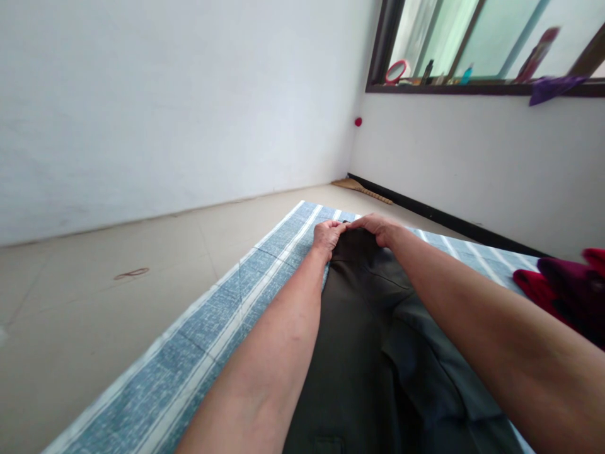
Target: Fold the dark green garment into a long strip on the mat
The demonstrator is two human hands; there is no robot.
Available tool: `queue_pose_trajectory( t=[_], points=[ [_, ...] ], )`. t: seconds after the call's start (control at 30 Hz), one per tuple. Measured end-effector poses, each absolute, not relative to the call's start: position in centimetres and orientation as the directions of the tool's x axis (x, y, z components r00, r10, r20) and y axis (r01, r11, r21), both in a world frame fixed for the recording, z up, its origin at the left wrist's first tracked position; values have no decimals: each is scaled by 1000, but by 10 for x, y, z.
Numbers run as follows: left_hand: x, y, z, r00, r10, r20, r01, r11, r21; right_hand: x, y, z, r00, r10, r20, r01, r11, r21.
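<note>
A black garment (352,334), with seams and what looks like a pocket flap near the bottom of the view, lies spread on a blue and white striped cloth (246,277). Whether it is a jacket or trousers I cannot tell. At its far end, my left hand (327,238) pinches the left corner of the edge. Close beside it, my right hand (375,227) grips the same edge, its fingertips nearly meeting those of the left. Folds and creases run across the garment's right side, partly hidden under my right forearm.
Folded red and purple clothes (562,287) are piled on the right. A thin looped cord (132,273) lies on the tiled floor at left. In the far corner rests a brown mat-like piece (362,188). Above, the window sill holds a red-rimmed mirror (396,72), small bottles and a purple cloth (553,89).
</note>
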State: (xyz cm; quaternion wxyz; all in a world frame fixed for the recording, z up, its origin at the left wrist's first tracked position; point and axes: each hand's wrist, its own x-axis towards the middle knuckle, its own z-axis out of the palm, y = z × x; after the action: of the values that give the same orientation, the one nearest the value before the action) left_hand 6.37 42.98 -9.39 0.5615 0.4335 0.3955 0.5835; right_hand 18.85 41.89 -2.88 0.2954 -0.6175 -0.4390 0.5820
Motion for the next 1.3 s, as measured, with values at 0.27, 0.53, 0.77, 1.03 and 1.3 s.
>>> queue_pose_trajectory(
  t=[0.27,0.53,0.77,1.03,1.3],
  points=[
    [63,430,-93,-12,998,62,-288,-63,955,193,422,-32,-129,902,-412,142,-394,-908],
    [63,430,-92,-8,999,54,-263,-54,963,191,420,-35,-78,891,-447,112,-438,-892],
    [61,427,-87,12,1000,11,-143,-9,990,185,422,-35,34,881,-473,117,-473,-873],
    [52,421,-75,167,978,-121,62,113,992,183,420,-32,77,881,-466,106,-472,-875],
    [37,421,-70,348,910,-226,217,156,964,183,420,-28,48,897,-439,164,-441,-882]
  ],
)
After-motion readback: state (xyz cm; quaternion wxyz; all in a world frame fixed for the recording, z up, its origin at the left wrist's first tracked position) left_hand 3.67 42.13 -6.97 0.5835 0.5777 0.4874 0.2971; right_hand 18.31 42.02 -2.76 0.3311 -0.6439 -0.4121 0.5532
